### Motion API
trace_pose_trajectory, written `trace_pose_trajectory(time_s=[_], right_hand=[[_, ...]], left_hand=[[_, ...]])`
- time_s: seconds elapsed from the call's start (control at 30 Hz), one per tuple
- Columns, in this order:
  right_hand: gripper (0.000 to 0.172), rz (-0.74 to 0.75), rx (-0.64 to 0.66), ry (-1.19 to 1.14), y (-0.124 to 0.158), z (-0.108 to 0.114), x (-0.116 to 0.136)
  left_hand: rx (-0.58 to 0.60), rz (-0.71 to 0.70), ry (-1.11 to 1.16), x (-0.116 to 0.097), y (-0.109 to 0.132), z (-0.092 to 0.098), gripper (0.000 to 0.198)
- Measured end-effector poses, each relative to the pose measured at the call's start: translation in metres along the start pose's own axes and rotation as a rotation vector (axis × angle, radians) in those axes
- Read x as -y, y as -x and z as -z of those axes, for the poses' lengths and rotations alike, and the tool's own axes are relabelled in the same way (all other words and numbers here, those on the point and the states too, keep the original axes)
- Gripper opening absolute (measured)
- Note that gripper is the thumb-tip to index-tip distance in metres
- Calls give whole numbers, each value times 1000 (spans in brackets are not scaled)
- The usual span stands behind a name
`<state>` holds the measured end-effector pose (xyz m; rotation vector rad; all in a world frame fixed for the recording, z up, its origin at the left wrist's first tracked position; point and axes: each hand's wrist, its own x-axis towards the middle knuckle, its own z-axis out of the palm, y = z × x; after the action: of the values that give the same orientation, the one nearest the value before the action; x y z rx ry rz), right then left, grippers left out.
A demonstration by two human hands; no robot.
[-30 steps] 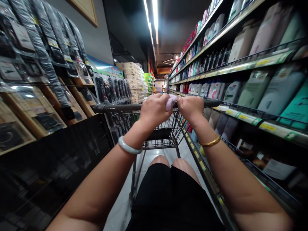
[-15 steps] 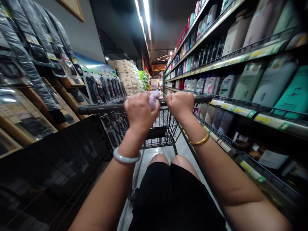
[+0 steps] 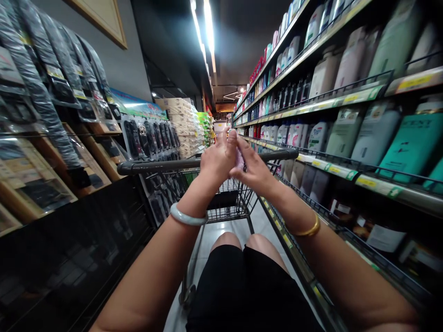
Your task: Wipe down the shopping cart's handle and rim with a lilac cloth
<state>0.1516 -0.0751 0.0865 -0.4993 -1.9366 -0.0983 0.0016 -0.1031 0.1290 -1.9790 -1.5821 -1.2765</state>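
My left hand (image 3: 218, 160) and my right hand (image 3: 255, 169) meet above the handle (image 3: 155, 166) of a shopping cart. Between them is a small, soft-looking lavender wad (image 3: 239, 159), mostly covered by fingers; its kind I cannot make out. The left fingers are closed around its far side, partly hidden. On the near side, the right thumb and fingers close on the wad. Beyond the handle is the dark wire basket (image 3: 224, 212) of the cart. A pale bangle (image 3: 188, 216) circles my left wrist, a gold one (image 3: 309, 227) my right.
Shelves (image 3: 341, 168) of shampoo-like bottles (image 3: 406, 138) line the right side closely. Along the left are boxed goods (image 3: 38, 170), plastic-wrapped belts (image 3: 44, 87) and a hanging display of dark packaged items (image 3: 148, 138). Stacked packs (image 3: 176, 124) stand farther up the aisle.
My right hand has come off the handle and moved left to my left hand, onto the lavender wad. My left hand has shifted right with it. The shelves have slid slightly in view.
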Motion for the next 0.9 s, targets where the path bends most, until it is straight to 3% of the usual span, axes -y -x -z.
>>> trace_pose_trajectory(time_s=[0.07,0.13,0.27,0.37,0.5,0.57,0.67,0.77,0.9], right_hand=[[93,-2,38,-9,-7,-5,2],[90,-30,48,-7,-17,-7,-1],[69,0,62,45,-25,2,-7],[52,69,73,241,-21,20,-8],[37,-55,-63,603,-19,42,-13],[34,-142,-17,652,-22,40,-13],[33,-130,139,615,-29,24,-6],[41,-81,189,598,-36,14,-4],[39,-279,245,682,-52,29,-28]], left_hand=[[11,-9,39,3,-11,-2,57],[24,-46,78,8,-21,-5,55],[25,-119,99,17,-37,-3,53],[-27,-148,60,22,-44,2,52],[190,-141,-239,18,-35,-3,66],[242,-161,-398,15,-24,-10,69],[169,-213,-492,16,-13,-18,60],[143,-251,-528,26,-10,-18,58],[100,-195,-555,37,-12,-14,73]])
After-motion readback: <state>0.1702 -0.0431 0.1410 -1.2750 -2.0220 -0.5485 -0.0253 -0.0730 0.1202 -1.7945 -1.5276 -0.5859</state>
